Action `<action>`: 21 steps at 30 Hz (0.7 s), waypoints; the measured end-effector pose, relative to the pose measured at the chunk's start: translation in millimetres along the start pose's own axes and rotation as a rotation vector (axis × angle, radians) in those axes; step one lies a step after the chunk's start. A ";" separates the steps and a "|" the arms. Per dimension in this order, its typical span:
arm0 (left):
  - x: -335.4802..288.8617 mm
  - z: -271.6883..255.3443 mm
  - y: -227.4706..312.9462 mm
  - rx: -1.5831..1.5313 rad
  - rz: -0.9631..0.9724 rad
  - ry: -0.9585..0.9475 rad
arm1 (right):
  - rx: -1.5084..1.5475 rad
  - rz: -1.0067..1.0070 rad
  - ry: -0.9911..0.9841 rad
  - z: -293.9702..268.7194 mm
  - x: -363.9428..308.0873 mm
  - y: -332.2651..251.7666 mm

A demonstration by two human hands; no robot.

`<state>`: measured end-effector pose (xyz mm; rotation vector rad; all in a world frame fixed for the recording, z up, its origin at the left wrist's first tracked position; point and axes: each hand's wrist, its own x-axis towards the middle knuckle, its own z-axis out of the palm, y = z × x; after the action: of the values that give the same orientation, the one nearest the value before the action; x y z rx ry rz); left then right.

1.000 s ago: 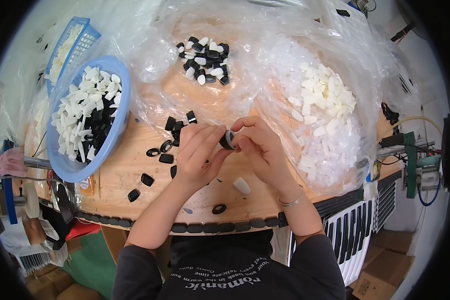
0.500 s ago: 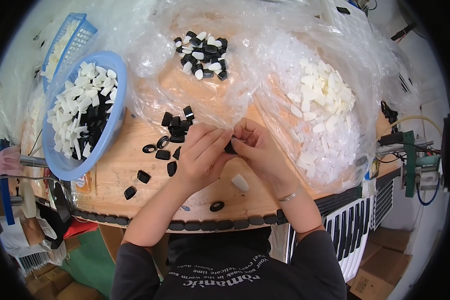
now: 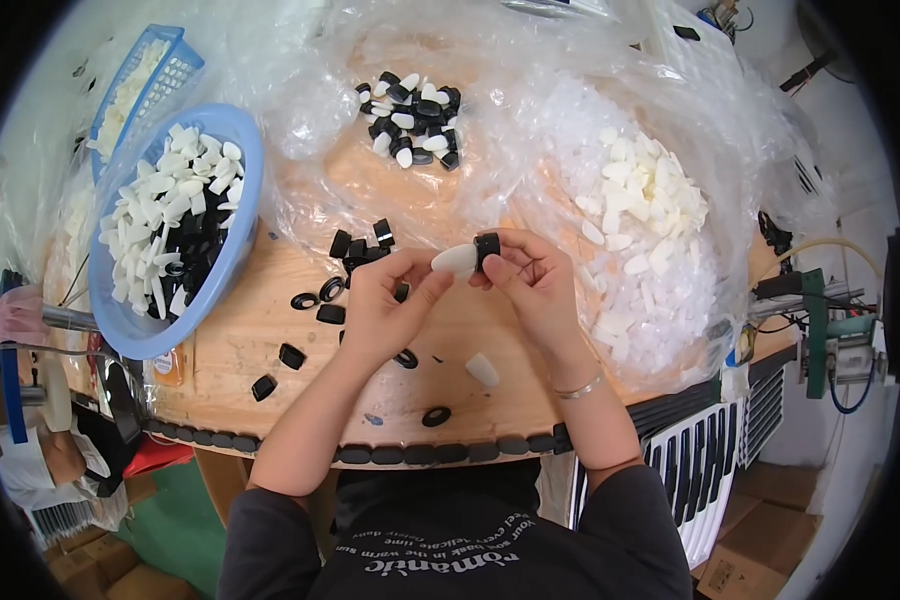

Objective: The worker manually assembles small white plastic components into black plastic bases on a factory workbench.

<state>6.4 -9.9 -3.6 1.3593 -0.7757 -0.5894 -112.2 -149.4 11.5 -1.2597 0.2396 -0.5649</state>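
Note:
Over the middle of the table, my left hand (image 3: 390, 303) pinches a white tongue-shaped plastic piece (image 3: 454, 260) between thumb and fingers. Its right end meets a black plastic cap (image 3: 487, 249), gripped by the thumb and fingers of my right hand (image 3: 532, 284); whether the piece sits inside the cap is hidden. A bit of black shows by my left palm, and I cannot tell if it is held. Loose black caps (image 3: 331, 314) lie left of my hands. Below them rest another white piece (image 3: 482, 370) and a black ring (image 3: 436, 416).
A blue basin (image 3: 252, 190) of white and black pieces stands at the left, with a blue basket (image 3: 177, 70) behind. Mixed pieces (image 3: 410, 118) are heaped at the back. White pieces (image 3: 650, 190) lie on clear plastic sheeting (image 3: 530, 150) at right. Black padding (image 3: 420, 454) lines the near edge.
My hands have drawn slightly apart and turned, bringing the white piece and black cap into view between them. A second black ring now shows beside my left wrist.

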 end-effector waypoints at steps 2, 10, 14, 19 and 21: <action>-3.0 -1.6 1.3 -0.022 -0.054 0.014 | -0.001 0.013 -0.002 -0.5 -1.3 -1.3; -3.1 -4.2 5.9 -0.156 -0.078 0.031 | -0.022 0.072 -0.023 -3.4 -3.1 -0.4; 0.1 -10.8 1.4 -0.169 -0.080 0.044 | 0.003 0.124 -0.008 -0.6 -3.6 -0.9; 20.9 -25.2 7.3 -0.098 -0.071 0.238 | -0.412 0.328 -0.044 -5.7 28.9 -16.8; 21.2 -22.5 12.3 -0.152 0.018 0.315 | -0.568 0.032 -0.047 -8.1 66.3 -18.4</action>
<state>36.4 -10.4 10.9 1.2642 -0.4775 -0.3979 -65.2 -194.5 35.2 -1.8119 0.3982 -0.4513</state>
